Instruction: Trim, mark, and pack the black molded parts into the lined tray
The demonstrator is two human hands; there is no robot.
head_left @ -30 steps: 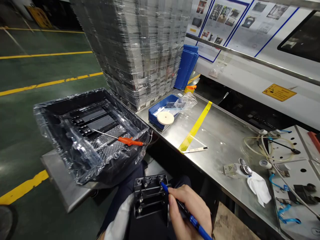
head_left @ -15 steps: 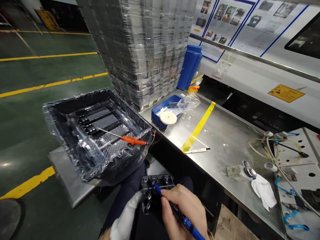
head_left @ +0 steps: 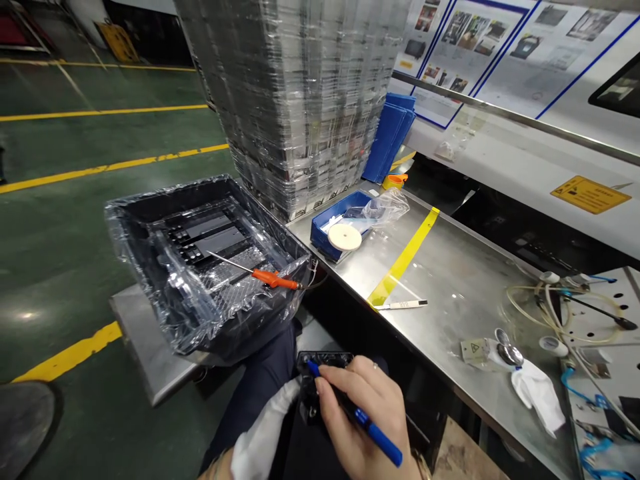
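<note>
A blue pen (head_left: 357,417) is gripped in the right hand (head_left: 367,417), fingers closed around its barrel, with the tip set against the top of a small black part (head_left: 320,383) held low over the lap, just in front of the bench edge. The left hand (head_left: 260,443) is covered by a white glove and lies against the left side of the black part — whether its fingers are closed around the part cannot be told, since most of the hand is hidden.

To the left, a black tray (head_left: 150,220) lined with clear plastic film is set on a metal shelf, and an orange-handled tool (head_left: 267,278) lies across its contents. Behind it, a tall stack of clear wrapped trays (head_left: 300,100) stands on the steel bench (head_left: 450,280). On the bench are found a blue bin (head_left: 325,237) with a white disc (head_left: 345,237) on it, a strip of yellow tape (head_left: 405,257), a white marker (head_left: 403,305) and — farther right — a white cloth (head_left: 540,393) beside coiled tubing (head_left: 535,303).
</note>
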